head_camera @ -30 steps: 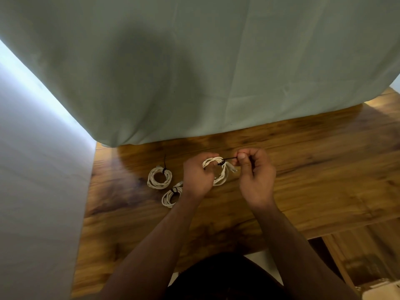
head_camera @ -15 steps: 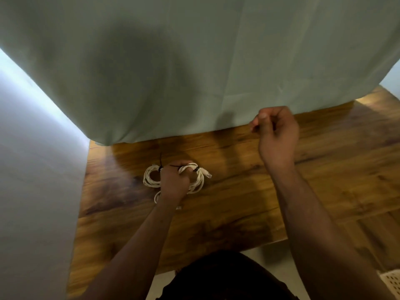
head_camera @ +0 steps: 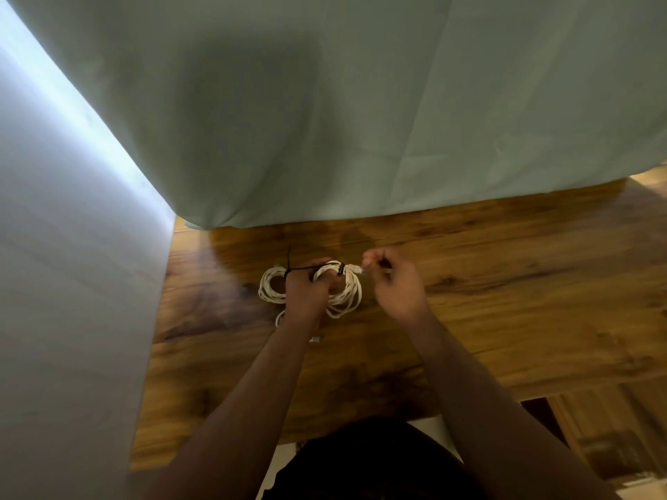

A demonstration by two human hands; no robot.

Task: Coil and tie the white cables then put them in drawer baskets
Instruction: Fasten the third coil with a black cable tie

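Right hand (head_camera: 397, 283), raised by the green curtain (head_camera: 361, 120) half a second before, had dropped back to the tabletop (head_camera: 505, 301), fingers pinched at the plug end of the white cable coil (head_camera: 346, 297). Left hand (head_camera: 306, 290) stayed closed on that coil, black tie (head_camera: 299, 269) crossing above its knuckles. Second tied coil (head_camera: 270, 288) lay just left, touching; a third showed partly beneath the left wrist.

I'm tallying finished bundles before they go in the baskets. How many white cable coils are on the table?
3: one coil left of the left hand, one coil held in that hand, and one coil mostly hidden under the left wrist. More could be hidden.
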